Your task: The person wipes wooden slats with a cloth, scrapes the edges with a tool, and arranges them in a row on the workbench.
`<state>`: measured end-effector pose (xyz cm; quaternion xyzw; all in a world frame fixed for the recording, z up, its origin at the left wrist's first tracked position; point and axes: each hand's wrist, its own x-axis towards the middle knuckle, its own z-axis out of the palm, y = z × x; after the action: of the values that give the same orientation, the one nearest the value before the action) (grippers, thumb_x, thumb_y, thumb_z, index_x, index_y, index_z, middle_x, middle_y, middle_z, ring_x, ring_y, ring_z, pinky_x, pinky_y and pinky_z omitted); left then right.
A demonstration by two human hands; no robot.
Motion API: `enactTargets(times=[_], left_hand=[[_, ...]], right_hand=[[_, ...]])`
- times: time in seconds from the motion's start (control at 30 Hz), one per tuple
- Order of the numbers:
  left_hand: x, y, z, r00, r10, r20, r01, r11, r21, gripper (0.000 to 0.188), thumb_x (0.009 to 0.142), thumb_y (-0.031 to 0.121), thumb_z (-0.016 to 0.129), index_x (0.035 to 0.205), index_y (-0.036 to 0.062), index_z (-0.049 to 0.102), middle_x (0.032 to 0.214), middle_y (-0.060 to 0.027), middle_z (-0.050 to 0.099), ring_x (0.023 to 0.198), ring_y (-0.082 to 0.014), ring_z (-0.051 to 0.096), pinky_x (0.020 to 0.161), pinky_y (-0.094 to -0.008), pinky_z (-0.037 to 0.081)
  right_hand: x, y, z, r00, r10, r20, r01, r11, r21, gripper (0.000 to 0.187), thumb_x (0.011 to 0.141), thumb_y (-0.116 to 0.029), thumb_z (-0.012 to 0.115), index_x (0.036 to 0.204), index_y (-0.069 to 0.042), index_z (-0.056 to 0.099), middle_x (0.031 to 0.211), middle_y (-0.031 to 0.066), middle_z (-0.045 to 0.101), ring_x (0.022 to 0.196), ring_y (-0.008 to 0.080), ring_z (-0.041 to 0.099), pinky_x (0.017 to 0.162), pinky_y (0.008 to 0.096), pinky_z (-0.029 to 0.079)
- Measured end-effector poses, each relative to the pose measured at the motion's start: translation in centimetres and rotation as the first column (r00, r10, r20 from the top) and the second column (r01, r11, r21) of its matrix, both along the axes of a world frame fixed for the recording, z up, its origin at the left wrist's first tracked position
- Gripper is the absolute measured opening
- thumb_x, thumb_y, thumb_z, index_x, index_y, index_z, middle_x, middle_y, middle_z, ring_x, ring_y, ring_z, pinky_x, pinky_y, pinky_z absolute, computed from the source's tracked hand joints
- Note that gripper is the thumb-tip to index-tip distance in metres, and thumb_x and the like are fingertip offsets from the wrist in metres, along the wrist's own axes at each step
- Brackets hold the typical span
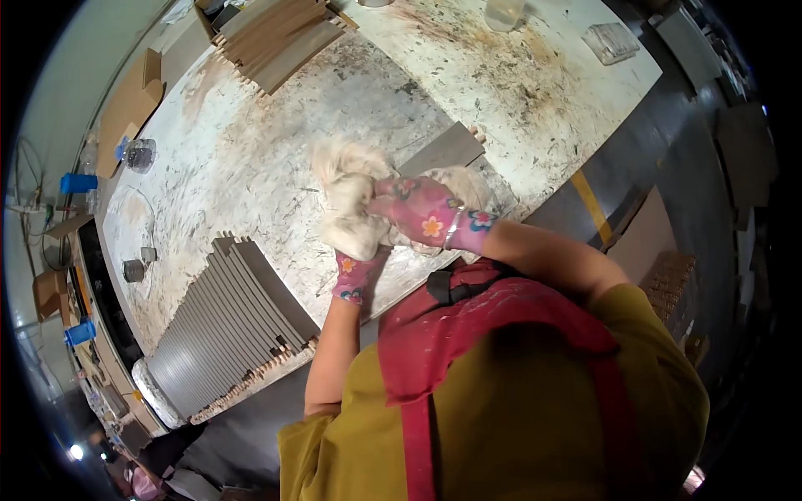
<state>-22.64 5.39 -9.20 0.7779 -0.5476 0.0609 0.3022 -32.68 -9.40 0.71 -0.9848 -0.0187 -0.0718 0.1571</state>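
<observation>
Both my hands wear pink gloves with a flower pattern. A bunched cream rag [347, 217], fluffy at its far end, is between them over the worktable. My right hand [413, 209] grips it from the right, its fingers pressed into the folds. My left hand [359, 271] comes up from below and holds the rag's near side, which covers its fingers. Just beyond my right hand lies a grey wooden board [444, 150] with small pegs at its right end. More pale cloth [464, 185] shows behind my right wrist.
A row of grey pegged slats [230, 309] stands at the table's near left. Brown wooden strips [280, 42] lie at the far side beside a cardboard box [129, 108]. A jar [140, 156], a clear cup [504, 14] and a flat packet [610, 43] sit on the stained worktable [251, 159].
</observation>
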Motion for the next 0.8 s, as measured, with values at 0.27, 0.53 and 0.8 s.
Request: enactTargets(times=[0.27,0.53,0.8], left_hand=[[-0.9,-1.2,6.2,0.852,0.015,-0.523,-0.08,0.992,-0.101,0.088,0.068,0.008,0.077,0.141,0.0,0.03,0.112,-0.0178,0.053,0.098,-0.0275,0.059,0.09,-0.0347,0.049],[0.1,-1.3,2.5,0.94,-0.096,-0.328,0.064,0.992,-0.105,0.053,0.074,0.016,0.067,0.122,0.001,0.053,0.103,-0.0144,0.061,0.091,-0.031,0.058,0.085,-0.038,0.047],[-0.9,-0.8,8.5,0.992,-0.045,-0.114,0.051,0.997,0.051,0.08,0.061,0.02,0.079,0.132,0.0019,0.046,0.122,-0.0188,0.051,0.107,-0.0349,0.052,0.092,-0.0422,0.044]], right_hand=[[-12.0,-20.9,-4.1,0.584,-0.807,-0.089,0.812,0.581,0.054,0.033,0.085,-0.017,0.054,0.115,-0.006,0.059,0.116,0.0208,0.059,0.109,0.0387,0.056,0.095,0.041,0.044],[-0.6,1.8,-0.2,0.986,-0.038,-0.161,0.044,0.998,0.038,0.034,0.09,-0.013,0.044,0.12,-0.001,0.054,0.114,0.0179,0.059,0.101,0.0311,0.06,0.091,0.042,0.048],[-12.1,-21.3,-2.2,0.468,-0.856,-0.218,0.882,0.438,0.176,0.043,0.082,-0.019,0.056,0.122,-0.003,0.057,0.117,0.0203,0.061,0.111,0.0324,0.057,0.096,0.0345,0.043]])
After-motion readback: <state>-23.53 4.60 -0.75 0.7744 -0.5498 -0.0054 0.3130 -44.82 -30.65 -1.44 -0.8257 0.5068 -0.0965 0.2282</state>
